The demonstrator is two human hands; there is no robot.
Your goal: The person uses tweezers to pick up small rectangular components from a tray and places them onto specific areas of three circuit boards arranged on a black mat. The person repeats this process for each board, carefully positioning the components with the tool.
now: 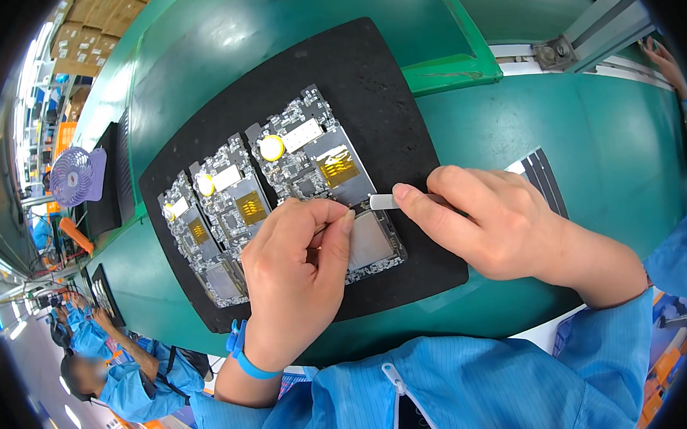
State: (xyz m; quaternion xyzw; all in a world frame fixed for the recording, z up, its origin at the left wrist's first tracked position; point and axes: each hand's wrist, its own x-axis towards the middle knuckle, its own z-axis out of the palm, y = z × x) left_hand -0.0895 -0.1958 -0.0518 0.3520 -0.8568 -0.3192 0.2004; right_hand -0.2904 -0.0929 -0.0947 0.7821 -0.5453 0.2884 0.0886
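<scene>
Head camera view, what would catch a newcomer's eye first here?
Three circuit boards lie side by side on a black mat in the middle of the green bench. The left hand pinches at the nearest board, while the right hand holds a small pale strip at its edge.

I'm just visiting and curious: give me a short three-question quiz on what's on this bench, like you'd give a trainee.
1. How many circuit boards lie on the black mat?
2. True or false: the right hand pinches a small pale strip at its fingertips.
3. Which board does the left hand rest on? A) the one nearest the purple fan B) the middle one C) the one nearest the right hand

Key: 1. Three, side by side. 2. True. 3. C; its fingers are pinched together over that board's lower part, though what they grip is hidden.
</scene>
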